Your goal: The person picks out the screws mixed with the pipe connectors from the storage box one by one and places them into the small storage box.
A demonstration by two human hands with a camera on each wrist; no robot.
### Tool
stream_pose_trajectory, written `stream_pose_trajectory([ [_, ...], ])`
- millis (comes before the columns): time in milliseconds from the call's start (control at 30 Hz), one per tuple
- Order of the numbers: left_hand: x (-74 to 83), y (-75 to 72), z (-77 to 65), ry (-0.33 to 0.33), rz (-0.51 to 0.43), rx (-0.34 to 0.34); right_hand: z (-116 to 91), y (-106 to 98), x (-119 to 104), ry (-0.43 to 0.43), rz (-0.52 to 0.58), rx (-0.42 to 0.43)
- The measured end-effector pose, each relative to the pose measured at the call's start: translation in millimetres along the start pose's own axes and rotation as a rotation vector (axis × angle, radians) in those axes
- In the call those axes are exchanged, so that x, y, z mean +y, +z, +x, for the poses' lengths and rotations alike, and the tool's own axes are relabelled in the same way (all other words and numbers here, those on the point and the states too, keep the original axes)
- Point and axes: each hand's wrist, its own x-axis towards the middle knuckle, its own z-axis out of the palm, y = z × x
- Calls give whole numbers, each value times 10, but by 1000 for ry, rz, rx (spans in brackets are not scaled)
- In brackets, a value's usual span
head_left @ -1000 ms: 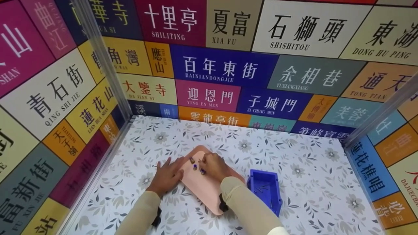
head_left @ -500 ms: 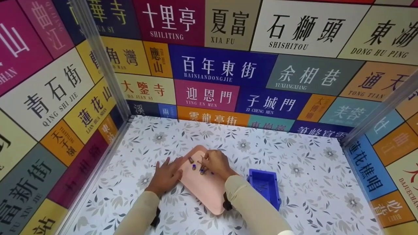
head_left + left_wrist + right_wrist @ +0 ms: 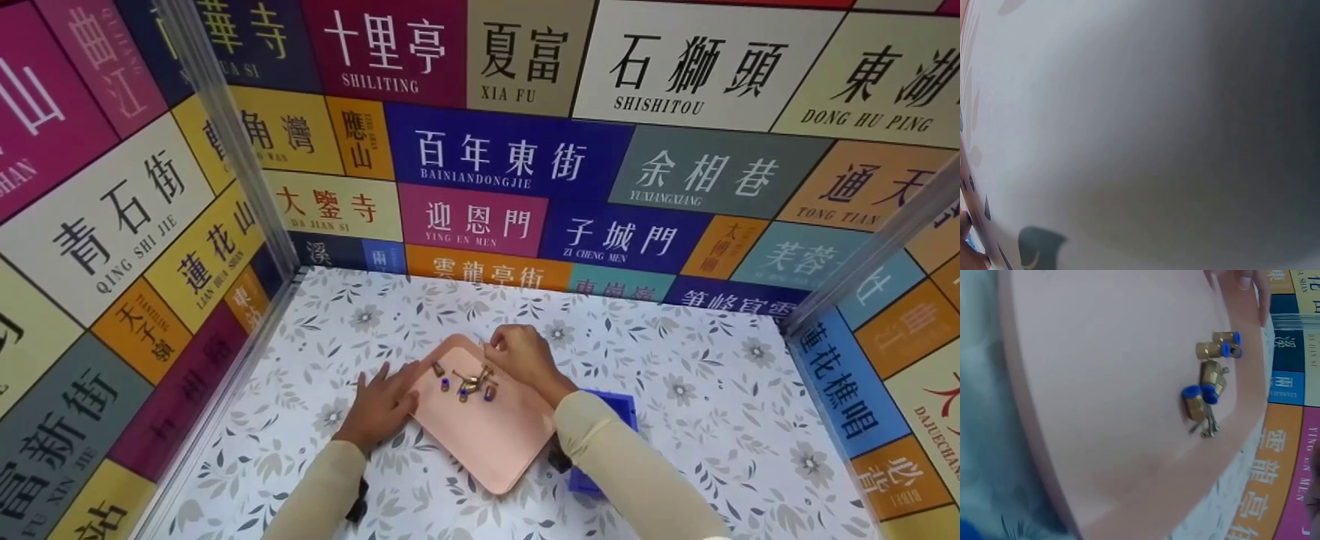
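A shallow pink tray lies on the table, holding several brass push-in fittings with blue collars and some small screws. They sit in a loose cluster toward its far side. My left hand rests on the left rim, fingers extended and thumb over the tray. My right hand is above the far right rim, fingers bent together just beyond the cluster. Whether anything small is between its fingertips I cannot make out. In the right wrist view, only a blurred bit of that hand shows at the right edge.
A blue plastic box stands right of the tray, partly covered by the right forearm. The white tabletop has a leaf-and-flower print. Panels with printed signs wall it in at the back and sides. The left wrist view is mostly blurred tabletop.
My right hand has moved away from the fittings and screws, up and right to the tray's far rim, uncovering the cluster. Its forearm now hides more of the blue box. The left hand stays put.
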Motion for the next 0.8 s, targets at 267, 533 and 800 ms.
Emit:
stream_pose_trajectory([
  [267, -35, 20, 13, 34, -10, 14, -233, -375, 156, -61, 1, 66],
  [533, -30, 1, 14, 41, -20, 6, -537, -645, 431, -86, 33, 115],
  [800, 1, -13, 2, 26, -11, -8, -850, -841, 683, -67, 30, 125],
])
